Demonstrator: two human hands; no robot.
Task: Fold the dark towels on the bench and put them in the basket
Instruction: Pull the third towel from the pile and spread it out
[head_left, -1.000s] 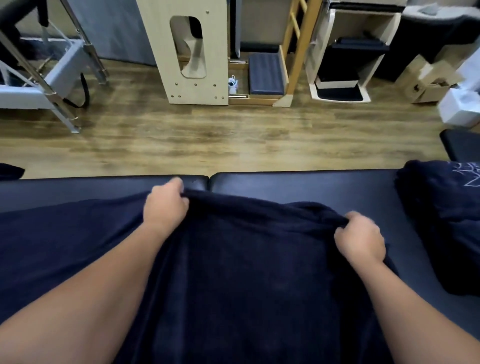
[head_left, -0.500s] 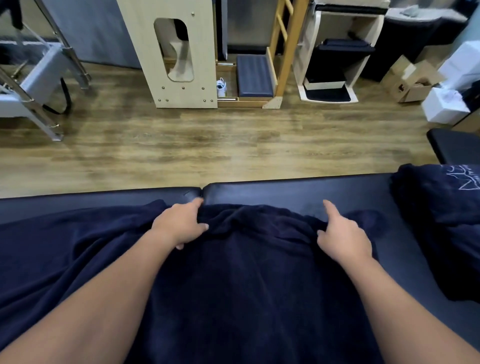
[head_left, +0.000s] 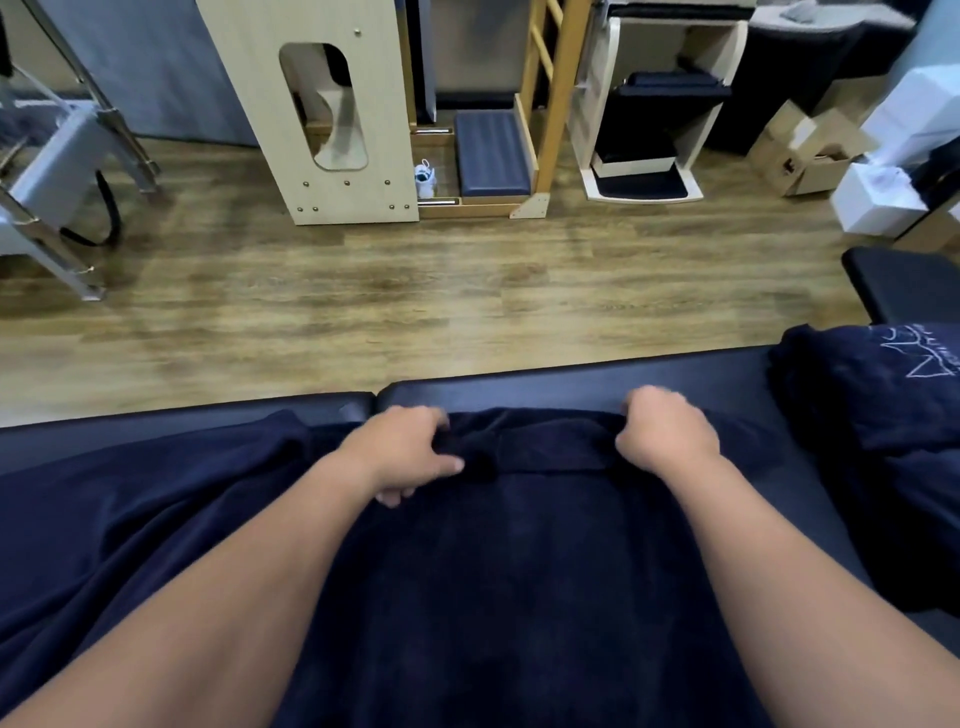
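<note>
Two hands, left hand (head_left: 402, 449) and right hand (head_left: 665, 434), each pinch one dark towel (head_left: 519, 571) (another heap (head_left: 883, 415), possibly several, lies right).

The towel (head_left: 509, 582) spread in the middle is plain dark navy. The surface (head_left: 597, 384) under it is glossy black. A second navy towel (head_left: 883, 395) at the right carries a thin white line design. The floor (head_left: 415, 291) is brown wood grain. Beyond it stand a pale cream wooden panel (head_left: 260, 104), brown cardboard boxes (head_left: 800, 150) and white boxes (head_left: 878, 202).
</note>
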